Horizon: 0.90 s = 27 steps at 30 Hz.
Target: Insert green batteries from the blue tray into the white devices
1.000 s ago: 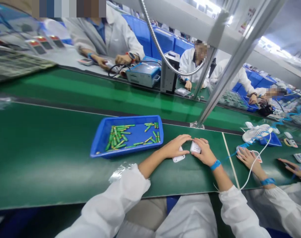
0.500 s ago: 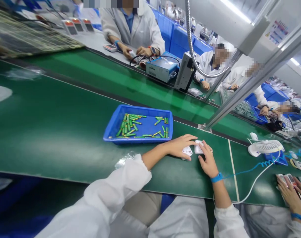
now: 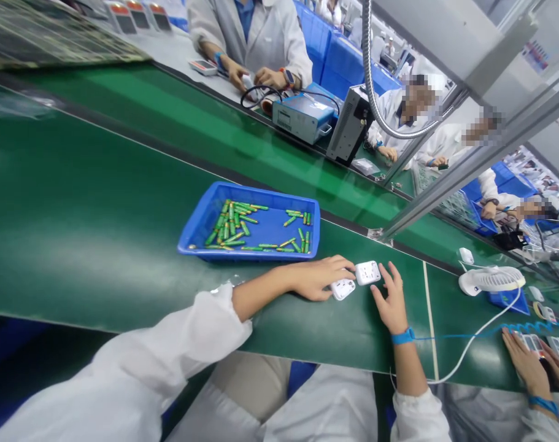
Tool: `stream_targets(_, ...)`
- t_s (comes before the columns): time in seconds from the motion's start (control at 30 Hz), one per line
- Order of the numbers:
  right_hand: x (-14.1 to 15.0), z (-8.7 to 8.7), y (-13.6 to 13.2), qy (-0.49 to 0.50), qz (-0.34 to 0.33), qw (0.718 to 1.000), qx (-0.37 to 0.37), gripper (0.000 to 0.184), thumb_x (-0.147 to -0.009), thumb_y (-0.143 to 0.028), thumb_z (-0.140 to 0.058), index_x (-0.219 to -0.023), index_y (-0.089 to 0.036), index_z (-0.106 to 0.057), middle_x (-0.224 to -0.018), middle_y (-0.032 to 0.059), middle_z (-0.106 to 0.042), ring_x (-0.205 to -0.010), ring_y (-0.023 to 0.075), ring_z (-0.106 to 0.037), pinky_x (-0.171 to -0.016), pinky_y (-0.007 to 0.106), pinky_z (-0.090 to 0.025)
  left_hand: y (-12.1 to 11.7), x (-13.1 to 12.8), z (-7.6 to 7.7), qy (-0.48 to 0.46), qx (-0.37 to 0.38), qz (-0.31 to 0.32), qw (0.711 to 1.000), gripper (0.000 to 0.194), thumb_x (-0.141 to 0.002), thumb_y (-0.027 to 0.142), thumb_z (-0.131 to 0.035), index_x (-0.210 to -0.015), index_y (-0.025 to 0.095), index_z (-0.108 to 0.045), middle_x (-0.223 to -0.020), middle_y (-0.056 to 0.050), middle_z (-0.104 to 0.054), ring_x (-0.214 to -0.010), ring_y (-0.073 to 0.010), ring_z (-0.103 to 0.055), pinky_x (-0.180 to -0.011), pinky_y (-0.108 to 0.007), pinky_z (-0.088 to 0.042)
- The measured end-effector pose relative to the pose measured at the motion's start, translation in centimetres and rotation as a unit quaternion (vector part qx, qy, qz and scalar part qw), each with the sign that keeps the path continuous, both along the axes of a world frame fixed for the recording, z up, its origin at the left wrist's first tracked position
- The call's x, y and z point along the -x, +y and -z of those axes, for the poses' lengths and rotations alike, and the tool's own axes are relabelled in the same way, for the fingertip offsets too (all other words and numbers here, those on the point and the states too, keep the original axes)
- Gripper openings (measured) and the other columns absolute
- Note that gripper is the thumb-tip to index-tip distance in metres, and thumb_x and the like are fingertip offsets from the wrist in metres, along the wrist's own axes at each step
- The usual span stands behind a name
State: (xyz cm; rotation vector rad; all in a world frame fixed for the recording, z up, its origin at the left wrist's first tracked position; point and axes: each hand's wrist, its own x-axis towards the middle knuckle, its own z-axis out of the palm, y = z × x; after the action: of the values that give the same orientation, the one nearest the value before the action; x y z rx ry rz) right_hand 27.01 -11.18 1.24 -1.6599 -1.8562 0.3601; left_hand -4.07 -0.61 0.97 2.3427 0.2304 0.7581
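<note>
Two small white devices lie side by side on the green belt. My left hand point(image 3: 316, 277) rests on the belt with its fingers stretched over the nearer white device point(image 3: 343, 288), touching it. My right hand point(image 3: 391, 301) lies flat and open just right of the farther white device point(image 3: 367, 272), fingertips beside it and holding nothing. A blue wrist strap point(image 3: 403, 336) circles my right wrist. A blue tray point(image 3: 265, 231) with several green batteries point(image 3: 231, 222) sits just beyond my left hand.
A small white desk fan point(image 3: 491, 280) stands to the right with a white cable and a blue coiled cord. A co-worker's hands point(image 3: 532, 363) work at the right edge. Across the belt, people in white coats sit by a blue box instrument point(image 3: 302, 115). A metal post point(image 3: 463, 166) slants overhead.
My right hand has come off the farther white device and now lies flat beside it. My left hand stays on the nearer device. The view has swung left and down.
</note>
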Motion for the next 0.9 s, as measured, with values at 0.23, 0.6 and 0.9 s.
stream_targets(0.23, 3.7, 0.0, 0.2, 0.005, -0.003, 1.000, 0.000, 0.040, -0.112, -0.043, -0.059, -0.142, -0.026, -0.079, -0.124, 0.0143, -0.068, -0.115, 0.0311, -0.069, -0.104, 0.052, -0.061, -1.4, -1.8, -0.5, 0.042, -0.061, -0.015, 0.997, 0.059, -0.085, 0.038, -0.095, -0.140, 0.029, -0.075, -0.159, -0.014, -0.064, -0.151, -0.0423, -0.053, -0.127, -0.056, -0.043)
stream_targets(0.6, 11.6, -7.0, 8.4, 0.009, -0.149, 0.987, -0.058, 0.033, -0.112, -0.038, -0.056, -0.129, -0.026, -0.082, -0.128, 0.0129, -0.079, -0.122, 0.0328, -0.072, -0.112, 0.055, -0.058, -1.0, -3.0, 1.4, 0.060, -0.055, -0.133, 0.988, 0.075, -0.088, 0.047, -0.093, -0.151, 0.015, -0.068, -0.160, -0.023, -0.065, -0.150, -0.0466, -0.055, -0.122, -0.056, -0.046)
stream_targets(0.9, 25.8, -8.0, 20.0, -0.293, -0.496, 0.809, 0.112, 0.025, -0.093, -0.017, -0.087, -0.116, -0.020, -0.080, -0.117, 0.0112, -0.078, -0.109, 0.0284, -0.072, -0.101, 0.041, -0.056, -0.5, -3.0, 2.1, 0.026, -0.018, -0.092, 0.995, 0.077, -0.094, 0.048, -0.085, -0.161, 0.019, -0.063, -0.167, -0.016, -0.062, -0.159, -0.0411, -0.053, -0.136, -0.050, -0.038)
